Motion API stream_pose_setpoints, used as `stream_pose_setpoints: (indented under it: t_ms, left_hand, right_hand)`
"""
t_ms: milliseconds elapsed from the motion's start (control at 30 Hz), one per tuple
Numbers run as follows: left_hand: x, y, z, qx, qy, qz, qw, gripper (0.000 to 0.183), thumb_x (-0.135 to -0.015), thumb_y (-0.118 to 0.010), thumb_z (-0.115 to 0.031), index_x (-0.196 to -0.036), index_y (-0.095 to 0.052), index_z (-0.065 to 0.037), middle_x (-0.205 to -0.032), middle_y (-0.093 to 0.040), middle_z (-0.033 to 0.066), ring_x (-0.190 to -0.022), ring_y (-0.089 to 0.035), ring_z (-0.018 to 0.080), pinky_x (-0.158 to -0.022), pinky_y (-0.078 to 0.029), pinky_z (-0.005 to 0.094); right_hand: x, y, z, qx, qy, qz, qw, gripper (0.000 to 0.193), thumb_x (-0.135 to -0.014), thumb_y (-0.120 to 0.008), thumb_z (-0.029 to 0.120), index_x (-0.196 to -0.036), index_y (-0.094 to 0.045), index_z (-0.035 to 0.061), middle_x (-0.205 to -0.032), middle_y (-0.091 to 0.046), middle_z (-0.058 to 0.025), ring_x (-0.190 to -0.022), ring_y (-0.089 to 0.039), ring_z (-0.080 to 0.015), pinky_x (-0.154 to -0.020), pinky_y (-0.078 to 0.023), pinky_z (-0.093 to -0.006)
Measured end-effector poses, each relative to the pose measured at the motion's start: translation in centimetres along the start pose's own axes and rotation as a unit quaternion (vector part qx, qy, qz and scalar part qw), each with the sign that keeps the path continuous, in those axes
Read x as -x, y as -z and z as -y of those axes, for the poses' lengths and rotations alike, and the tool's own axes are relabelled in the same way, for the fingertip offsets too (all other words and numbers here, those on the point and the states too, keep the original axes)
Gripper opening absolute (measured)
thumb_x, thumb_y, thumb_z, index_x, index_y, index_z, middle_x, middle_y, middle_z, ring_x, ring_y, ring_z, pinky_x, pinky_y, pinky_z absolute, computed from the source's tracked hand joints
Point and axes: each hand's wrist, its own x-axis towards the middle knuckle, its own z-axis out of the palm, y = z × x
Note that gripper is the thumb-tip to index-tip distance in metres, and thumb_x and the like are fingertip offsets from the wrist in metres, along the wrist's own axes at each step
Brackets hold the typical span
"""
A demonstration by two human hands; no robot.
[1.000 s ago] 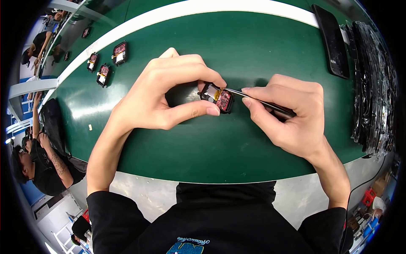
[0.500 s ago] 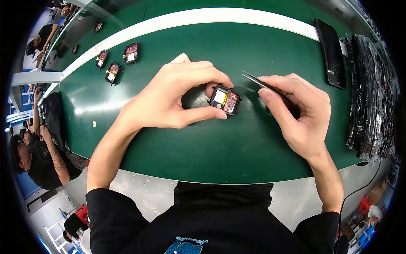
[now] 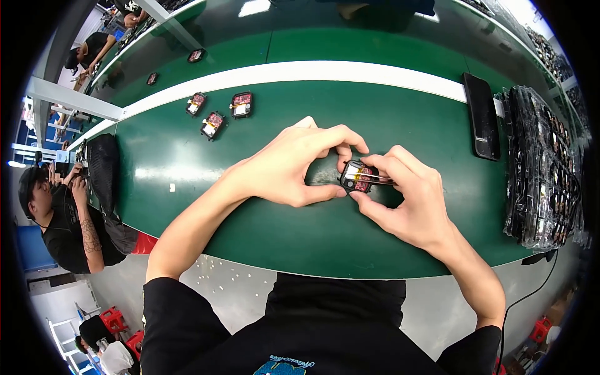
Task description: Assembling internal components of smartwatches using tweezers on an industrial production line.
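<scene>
A small black square housing (image 3: pixel 352 185) holds a red circuit board, a white block and a yellow strip. My left hand (image 3: pixel 294 165) grips its left side, thumb at the lower corner and fingertips at the upper edge. My right hand (image 3: pixel 415 203) is closed on dark metal tweezers (image 3: pixel 382 181), whose slim tips reach leftward over the inside of the housing. Whether the tips touch a part is too small to tell. The right thumb and forefinger are close against the housing's right side. Three similar open housings (image 3: pixel 213 125) lie on the green table (image 3: pixel 300 240) at the far left.
A white bar (image 3: pixel 281 72) curves across the table's far side. At the right are a flat black slab (image 3: pixel 480 119) and stacked clear plastic trays (image 3: pixel 540 169). A small pale piece (image 3: pixel 172 187) lies at left. Past the table's left end sits a co-worker (image 3: pixel 69 219).
My right hand has moved left to the housing, and the tweezers now extend over it instead of standing apart. The left hand keeps its grip. The whole view has shifted.
</scene>
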Motion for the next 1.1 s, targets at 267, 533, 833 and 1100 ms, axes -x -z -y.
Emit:
stream_pose_setpoints:
  t_ms: [267, 533, 833, 1100]
  left_hand:
    - [0.5, 4.3, -1.3, -0.258, 0.048, -0.183, 0.948, 0.035, -0.086, -0.094, -0.019, -0.111, -0.078, -0.003, -0.108, -0.077, 0.0114, -0.097, -0.075, 0.0296, -0.082, -0.059, 0.0388]
    - [4.0, 7.7, 0.2, -0.404, 0.286, -0.187, 0.849, 0.048, -0.088, -0.094, -0.037, -0.119, -0.073, -0.006, -0.104, -0.072, 0.0105, -0.094, -0.066, 0.0351, -0.085, -0.053, 0.0459]
    - [0.7, 3.2, -1.1, -0.169, 0.139, -0.152, 0.964, 0.060, -0.075, -0.089, 0.004, -0.133, -0.071, 0.000, -0.112, -0.072, 0.0124, -0.087, -0.058, 0.0261, -0.085, -0.053, 0.0374]
    - [-0.9, -0.3, -1.5, -0.066, 0.060, -0.080, 0.993, 0.062, -0.072, -0.091, 0.000, -0.132, -0.074, -0.002, -0.119, -0.074, 0.0119, -0.094, -0.061, 0.0251, -0.090, -0.054, 0.0372]
  right_hand:
    - [1.0, 2.8, -0.3, 0.016, 0.032, -0.050, 0.998, 0.039, -0.079, -0.090, 0.018, -0.110, -0.071, 0.0059, -0.095, -0.065, -0.0077, -0.066, -0.068, -0.0285, -0.058, -0.055, -0.0413]
    - [2.9, 13.0, 3.2, 0.143, -0.014, -0.153, 0.978, 0.045, -0.075, -0.094, 0.015, -0.114, -0.073, 0.0056, -0.094, -0.067, -0.0069, -0.069, -0.070, -0.0185, -0.061, -0.058, -0.0307]
    - [10.0, 22.9, 1.6, 0.156, -0.220, -0.379, 0.885, 0.040, -0.084, -0.095, 0.009, -0.116, -0.074, -0.0008, -0.081, -0.054, 0.0105, -0.067, -0.034, 0.0020, -0.058, -0.024, -0.0201]
    - [18.0, 23.1, -0.1, 0.220, -0.336, -0.420, 0.814, 0.039, -0.092, -0.096, 0.018, -0.122, -0.078, 0.0007, -0.088, -0.056, 0.0101, -0.074, -0.041, 0.0005, -0.060, -0.029, -0.0194]
